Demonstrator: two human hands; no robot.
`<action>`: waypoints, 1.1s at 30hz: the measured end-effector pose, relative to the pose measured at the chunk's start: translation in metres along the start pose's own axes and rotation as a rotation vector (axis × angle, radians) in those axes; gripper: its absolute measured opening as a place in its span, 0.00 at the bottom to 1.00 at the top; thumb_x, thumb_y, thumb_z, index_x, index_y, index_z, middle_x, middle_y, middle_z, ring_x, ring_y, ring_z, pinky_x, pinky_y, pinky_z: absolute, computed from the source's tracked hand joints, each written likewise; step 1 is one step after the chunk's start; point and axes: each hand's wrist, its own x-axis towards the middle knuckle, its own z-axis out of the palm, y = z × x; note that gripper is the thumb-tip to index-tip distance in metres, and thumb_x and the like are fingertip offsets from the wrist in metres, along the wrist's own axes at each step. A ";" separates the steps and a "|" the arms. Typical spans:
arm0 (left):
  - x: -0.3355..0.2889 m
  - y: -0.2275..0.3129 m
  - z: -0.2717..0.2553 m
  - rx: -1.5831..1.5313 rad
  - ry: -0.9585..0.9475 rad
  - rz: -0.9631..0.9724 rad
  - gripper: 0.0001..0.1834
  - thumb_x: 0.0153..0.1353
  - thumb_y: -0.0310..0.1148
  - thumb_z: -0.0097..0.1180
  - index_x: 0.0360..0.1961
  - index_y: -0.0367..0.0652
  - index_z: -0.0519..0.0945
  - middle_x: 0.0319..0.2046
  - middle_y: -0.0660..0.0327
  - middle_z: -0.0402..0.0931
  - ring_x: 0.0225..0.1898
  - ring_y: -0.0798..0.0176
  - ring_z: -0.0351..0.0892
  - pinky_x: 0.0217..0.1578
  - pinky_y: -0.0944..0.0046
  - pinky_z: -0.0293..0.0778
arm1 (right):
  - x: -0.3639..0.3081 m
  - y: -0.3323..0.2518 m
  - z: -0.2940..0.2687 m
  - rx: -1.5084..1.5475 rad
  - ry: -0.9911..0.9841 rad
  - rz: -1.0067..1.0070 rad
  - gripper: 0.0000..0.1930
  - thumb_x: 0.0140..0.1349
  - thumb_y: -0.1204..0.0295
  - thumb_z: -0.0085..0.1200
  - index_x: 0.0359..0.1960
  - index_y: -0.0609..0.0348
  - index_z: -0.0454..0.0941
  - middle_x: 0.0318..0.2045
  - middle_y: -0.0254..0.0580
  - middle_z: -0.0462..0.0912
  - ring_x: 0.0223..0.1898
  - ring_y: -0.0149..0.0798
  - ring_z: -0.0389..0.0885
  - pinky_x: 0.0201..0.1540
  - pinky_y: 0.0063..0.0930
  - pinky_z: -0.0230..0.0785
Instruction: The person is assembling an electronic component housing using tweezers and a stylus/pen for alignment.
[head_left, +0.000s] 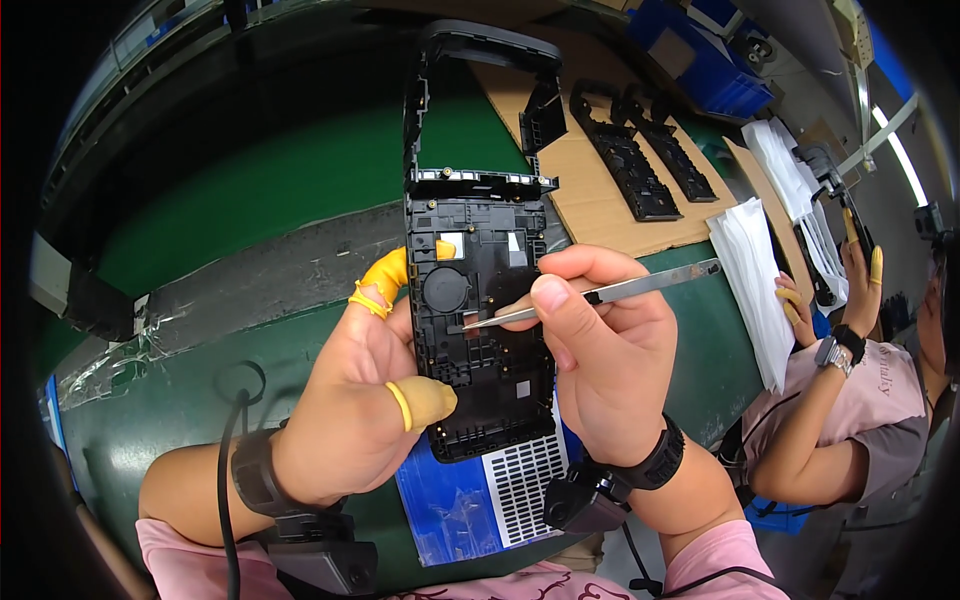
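A black plastic housing frame (480, 405), with an open loop-shaped top and a ribbed lower panel, is held up in front of me. My left hand (345, 400) grips its left edge, with yellow finger cots on the thumb and a finger. In my right hand (620, 340) is a pair of metal tweezers (650, 283), pinched between thumb and fingers. Their tips touch or hover just over the panel near a small reddish-brown patch, below a round black disc (446, 290). Small pale squares sit elsewhere on the panel. Whether the tweezers hold anything is too small to tell.
Two similar black frames (632, 165) lie on a cardboard sheet (570, 200) at the far right. Beside it are white sheets or bags (752, 290). A blue box with a white grid (450, 510) sits under my hands. A co-worker (840, 410) works at right; blue bins (700, 60) stand behind.
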 end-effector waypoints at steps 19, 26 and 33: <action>0.002 -0.005 0.005 0.032 0.108 0.030 0.20 0.54 0.22 0.44 0.50 0.37 0.62 0.42 0.55 0.71 0.42 0.65 0.73 0.45 0.63 0.71 | -0.002 0.008 -0.002 0.148 0.107 -0.037 0.08 0.56 0.78 0.52 0.37 0.66 0.72 0.24 0.40 0.77 0.15 0.21 0.63 0.18 0.13 0.54; 0.072 0.016 -0.040 0.181 0.288 0.256 0.14 0.50 0.18 0.42 0.40 0.35 0.69 0.34 0.57 0.73 0.34 0.65 0.74 0.38 0.66 0.73 | 0.018 -0.026 -0.041 0.005 0.221 -0.070 0.06 0.56 0.77 0.52 0.35 0.65 0.72 0.22 0.41 0.78 0.14 0.19 0.63 0.16 0.11 0.52; 0.196 0.098 -0.125 1.178 1.029 0.433 0.21 0.53 0.36 0.53 0.44 0.33 0.70 0.43 0.49 0.69 0.43 0.50 0.72 0.40 0.52 0.69 | 0.016 -0.013 -0.072 0.123 0.325 0.039 0.05 0.55 0.76 0.52 0.33 0.64 0.72 0.18 0.39 0.75 0.15 0.23 0.68 0.16 0.12 0.53</action>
